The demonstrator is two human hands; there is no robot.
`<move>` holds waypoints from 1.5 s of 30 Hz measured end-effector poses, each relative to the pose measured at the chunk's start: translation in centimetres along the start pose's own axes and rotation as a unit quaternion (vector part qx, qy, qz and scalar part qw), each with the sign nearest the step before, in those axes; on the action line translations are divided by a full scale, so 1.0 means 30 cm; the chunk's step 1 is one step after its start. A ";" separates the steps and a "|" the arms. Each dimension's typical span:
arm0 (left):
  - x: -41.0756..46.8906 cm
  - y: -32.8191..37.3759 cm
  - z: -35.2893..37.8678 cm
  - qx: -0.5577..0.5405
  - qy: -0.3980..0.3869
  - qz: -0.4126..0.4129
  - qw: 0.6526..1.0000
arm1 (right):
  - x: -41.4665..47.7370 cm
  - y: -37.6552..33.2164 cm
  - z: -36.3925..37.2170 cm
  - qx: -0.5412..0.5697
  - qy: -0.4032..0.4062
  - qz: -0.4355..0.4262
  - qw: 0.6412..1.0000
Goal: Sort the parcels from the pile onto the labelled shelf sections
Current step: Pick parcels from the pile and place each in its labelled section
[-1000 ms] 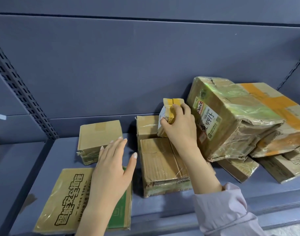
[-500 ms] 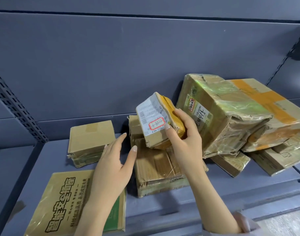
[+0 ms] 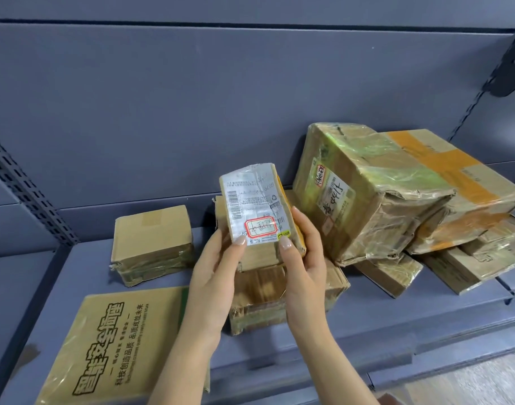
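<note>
My left hand point(image 3: 212, 276) and right hand point(image 3: 303, 258) are bare, both forearms point(image 3: 192, 361) unsleeved, and my nails point(image 3: 285, 243) are long, rounded, painted a pale glossy shade.

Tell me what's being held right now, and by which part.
The small parcel, gripped at its lower end: left hand on the lower left edge, right hand on the lower right, thumbs on the labelled face.

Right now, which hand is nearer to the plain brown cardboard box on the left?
Left. The left hand is right of the plain brown cardboard box; the right hand is farther right, beyond the white-labelled parcel.
</note>
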State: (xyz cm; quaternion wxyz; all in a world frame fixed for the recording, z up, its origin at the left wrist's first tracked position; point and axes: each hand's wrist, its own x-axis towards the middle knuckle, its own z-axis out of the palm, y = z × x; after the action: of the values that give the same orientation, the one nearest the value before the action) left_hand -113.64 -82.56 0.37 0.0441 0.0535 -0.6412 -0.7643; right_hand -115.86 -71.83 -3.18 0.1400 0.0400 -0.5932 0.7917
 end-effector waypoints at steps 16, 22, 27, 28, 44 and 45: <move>-0.010 -0.030 -0.083 -0.027 0.044 -0.012 0.999 | 0.114 -0.036 -0.063 -0.108 -0.107 0.011 0.988; -0.034 -0.017 -0.130 0.014 -0.020 0.007 1.000 | 0.223 -0.116 -0.093 -0.145 -0.227 0.070 0.960; -0.051 0.001 -0.158 0.045 -0.053 0.023 0.997 | 0.228 -0.141 -0.106 -0.160 -0.308 0.112 0.931; -0.054 0.007 -0.163 0.052 -0.054 0.027 0.997 | 0.225 -0.140 -0.109 -0.155 -0.313 0.118 0.930; -0.094 -0.090 -0.075 -0.046 0.142 0.004 0.989 | 0.010 -0.054 -0.059 0.075 -0.019 0.192 0.978; -0.097 -0.095 -0.063 -0.050 0.135 0.005 0.990 | -0.008 -0.055 -0.052 0.101 -0.012 0.202 0.974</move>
State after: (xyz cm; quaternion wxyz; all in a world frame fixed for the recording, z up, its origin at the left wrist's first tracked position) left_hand -110.50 -83.52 -2.70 0.1370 0.1508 -0.5907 -0.7807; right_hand -115.03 -69.95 -2.17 -0.0342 -0.0574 -0.5077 0.8590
